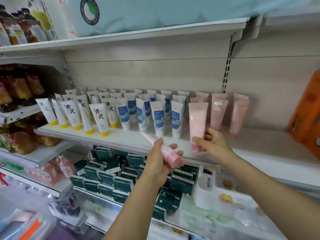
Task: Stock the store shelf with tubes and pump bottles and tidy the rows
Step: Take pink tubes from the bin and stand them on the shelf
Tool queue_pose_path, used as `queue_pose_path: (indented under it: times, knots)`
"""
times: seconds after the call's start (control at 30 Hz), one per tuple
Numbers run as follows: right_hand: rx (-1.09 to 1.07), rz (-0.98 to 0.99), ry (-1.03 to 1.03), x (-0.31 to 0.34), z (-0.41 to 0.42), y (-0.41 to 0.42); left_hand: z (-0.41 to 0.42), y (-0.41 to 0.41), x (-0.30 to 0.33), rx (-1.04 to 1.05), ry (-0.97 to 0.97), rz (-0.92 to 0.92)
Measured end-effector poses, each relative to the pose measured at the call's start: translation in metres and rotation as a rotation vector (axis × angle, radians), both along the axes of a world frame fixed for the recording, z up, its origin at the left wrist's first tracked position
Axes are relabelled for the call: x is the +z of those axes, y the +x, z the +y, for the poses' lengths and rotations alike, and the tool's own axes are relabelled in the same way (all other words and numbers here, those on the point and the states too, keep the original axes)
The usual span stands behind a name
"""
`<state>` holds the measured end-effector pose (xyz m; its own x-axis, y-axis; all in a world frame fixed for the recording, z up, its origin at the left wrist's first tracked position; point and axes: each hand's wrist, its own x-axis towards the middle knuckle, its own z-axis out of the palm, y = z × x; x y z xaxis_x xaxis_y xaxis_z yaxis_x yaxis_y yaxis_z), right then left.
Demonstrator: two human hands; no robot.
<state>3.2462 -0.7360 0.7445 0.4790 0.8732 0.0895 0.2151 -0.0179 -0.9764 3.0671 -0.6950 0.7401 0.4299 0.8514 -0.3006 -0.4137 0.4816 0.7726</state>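
Your L hand [160,157] round pink tube [161,149], R hand [212,141] pinching upright pink tube [197,122] at white shelf [121,137] w/ tidy tube rows.

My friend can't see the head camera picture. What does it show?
Each hand holds a pink tube: the left hand one lying slanted, the right hand one upright at the shelf, beside white tubes.

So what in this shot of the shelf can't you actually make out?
- Head view: small print on the pink tube in the right hand is too faint to read.
- Lower body of the pink tube in the left hand is covered by fingers.
- Orange pack is cut off by the right edge.
- Back-row white tubes hide behind front ones.
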Motion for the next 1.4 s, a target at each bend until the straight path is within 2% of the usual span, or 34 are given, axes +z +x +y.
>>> queue_pose_path:
  times: [0.2,0.43,0.67,0.93,1.03,1.17,1.27,1.4]
  knots:
    - [-0.128,-0.147,-0.033,-0.009,0.035,0.018,0.01,-0.002,0.003,-0.021,0.004,0.065]
    - [-0.149,-0.364,-0.126,-0.021,0.052,0.017,0.017,-0.003,0.005,0.004,0.015,0.078]
    - [-0.167,-0.434,-0.158,-0.02,0.065,0.021,0.019,-0.004,0.006,-0.005,0.045,0.064]
    - [-0.156,-0.452,-0.184,-0.022,0.069,0.024,0.02,0.001,0.003,-0.008,0.068,0.079]
    - [-0.15,-0.383,-0.2,-0.026,0.066,0.027,0.018,0.007,-0.001,-0.007,0.081,0.071]
    - [-0.164,-0.417,-0.247,-0.028,0.054,0.027,0.013,0.016,-0.005,-0.007,0.103,0.132]
    - [-0.147,-0.376,-0.184,-0.026,0.041,0.025,0.008,0.024,-0.006,-0.005,0.14,0.162]
    - [-0.02,-0.216,-0.046,-0.011,0.013,0.011,0.005,0.037,-0.008,0.028,0.232,0.209]
